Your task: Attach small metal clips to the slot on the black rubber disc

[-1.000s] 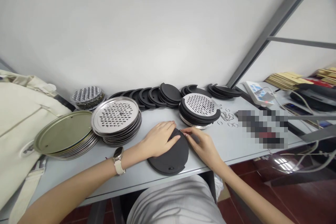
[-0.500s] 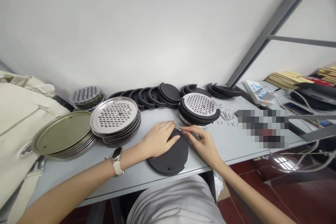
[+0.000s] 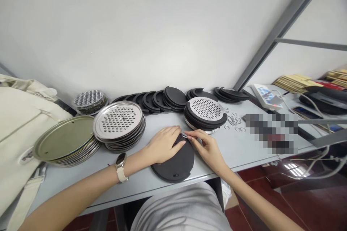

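A round black disc [image 3: 173, 166] with a small slot near its front edge lies on the table before me. My left hand [image 3: 165, 144] rests palm down over its upper left part, fingers stretched out and thumb spread across the top. At the disc's far edge, my right hand [image 3: 206, 146] pinches a small metal ring [image 3: 184, 135] between thumb and fingertips. The ring touches or nearly touches the disc there; how they meet is partly hidden by the fingers. Just beyond my right hand stands a stack of black discs topped by a perforated metal grater plate [image 3: 207, 108].
Loose metal rings [image 3: 235, 120] lie to the right. Left are stacked grater plates [image 3: 119, 119], an olive-green lid stack [image 3: 65, 137] and a cream bag [image 3: 21, 122]. Black discs [image 3: 153, 100] line the wall. A grey metal frame [image 3: 282, 32] rises at the right.
The metal ring now shows more clearly at the disc's far edge, and my right fingers have shifted slightly. My left hand has stayed in place.
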The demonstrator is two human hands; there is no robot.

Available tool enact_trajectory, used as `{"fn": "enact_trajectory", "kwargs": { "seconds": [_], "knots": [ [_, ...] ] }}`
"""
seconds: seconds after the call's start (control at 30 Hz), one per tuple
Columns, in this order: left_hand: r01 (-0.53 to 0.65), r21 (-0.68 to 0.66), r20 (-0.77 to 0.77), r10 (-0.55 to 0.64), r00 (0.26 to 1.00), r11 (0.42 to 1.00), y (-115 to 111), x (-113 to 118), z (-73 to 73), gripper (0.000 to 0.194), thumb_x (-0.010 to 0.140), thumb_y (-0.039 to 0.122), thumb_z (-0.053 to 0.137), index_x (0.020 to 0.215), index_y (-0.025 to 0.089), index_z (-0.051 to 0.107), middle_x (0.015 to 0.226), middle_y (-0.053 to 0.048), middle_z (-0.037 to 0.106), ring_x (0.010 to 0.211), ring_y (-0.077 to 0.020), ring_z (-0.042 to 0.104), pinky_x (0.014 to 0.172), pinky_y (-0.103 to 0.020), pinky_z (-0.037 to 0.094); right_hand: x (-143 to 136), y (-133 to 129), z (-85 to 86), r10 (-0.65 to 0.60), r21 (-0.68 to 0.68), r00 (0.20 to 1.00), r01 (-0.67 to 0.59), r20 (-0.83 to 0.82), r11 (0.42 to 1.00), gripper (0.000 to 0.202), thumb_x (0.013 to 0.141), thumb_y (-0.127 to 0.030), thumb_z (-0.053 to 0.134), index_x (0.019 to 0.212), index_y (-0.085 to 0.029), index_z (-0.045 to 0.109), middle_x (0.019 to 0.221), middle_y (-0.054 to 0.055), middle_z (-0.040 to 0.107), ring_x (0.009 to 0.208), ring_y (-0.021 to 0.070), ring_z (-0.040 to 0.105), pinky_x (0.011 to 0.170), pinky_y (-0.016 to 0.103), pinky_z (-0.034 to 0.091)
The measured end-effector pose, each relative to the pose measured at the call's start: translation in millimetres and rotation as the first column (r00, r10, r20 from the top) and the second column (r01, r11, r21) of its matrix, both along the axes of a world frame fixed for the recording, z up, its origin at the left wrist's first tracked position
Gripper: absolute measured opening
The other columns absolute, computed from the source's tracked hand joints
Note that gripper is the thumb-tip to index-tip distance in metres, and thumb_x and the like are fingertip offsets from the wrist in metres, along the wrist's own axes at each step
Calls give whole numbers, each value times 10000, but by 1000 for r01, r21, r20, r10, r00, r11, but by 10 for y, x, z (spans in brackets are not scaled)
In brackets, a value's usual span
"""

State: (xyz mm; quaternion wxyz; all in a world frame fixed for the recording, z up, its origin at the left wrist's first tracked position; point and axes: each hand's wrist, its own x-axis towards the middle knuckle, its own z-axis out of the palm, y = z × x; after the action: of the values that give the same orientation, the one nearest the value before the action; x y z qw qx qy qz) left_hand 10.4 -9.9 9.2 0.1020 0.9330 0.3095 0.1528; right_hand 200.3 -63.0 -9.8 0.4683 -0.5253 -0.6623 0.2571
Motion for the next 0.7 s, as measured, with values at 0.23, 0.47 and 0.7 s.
{"fn": "enact_trajectory", "kwargs": {
  "seconds": [0.23, 0.47, 0.7],
  "knots": [
    [3, 7, -14, -3, 1000, 1000, -3, -2, -1, 419, 966, 433, 373, 1263, 153, 465, 1340, -131, 515, 1239, -250, 483, 1054, -410, 387, 14, 0, -10, 29, 13, 1000, -29, 12, 999, 263, 921, -231, 511, 1114, -241, 691, 923, 58, 638, 878, 187, 593, 793, 313, 469],
    [-1, 4, -4, 1, 1000, 1000, -2, -1, 4, 425, 967, 440, 371, 1265, 152, 464, 1332, -135, 522, 1229, -251, 493, 1046, -416, 396, -2, 36, 10, 45, -8, 999, -44, 8, 999, 268, 915, -213, 506, 1104, -229, 696, 903, 62, 639, 861, 191, 599, 783, 318, 474],
    [0, -5, -4, 0, 1000, 1000, -7, -3, 18, 426, 966, 439, 374, 1270, 155, 465, 1336, -134, 520, 1239, -253, 487, 1050, -418, 390, 2, 39, 3, 36, -27, 999, -36, -1, 999, 260, 913, -226, 498, 1076, -211, 700, 935, 74, 675, 899, 208, 621, 820, 341, 474]
  ]
}}
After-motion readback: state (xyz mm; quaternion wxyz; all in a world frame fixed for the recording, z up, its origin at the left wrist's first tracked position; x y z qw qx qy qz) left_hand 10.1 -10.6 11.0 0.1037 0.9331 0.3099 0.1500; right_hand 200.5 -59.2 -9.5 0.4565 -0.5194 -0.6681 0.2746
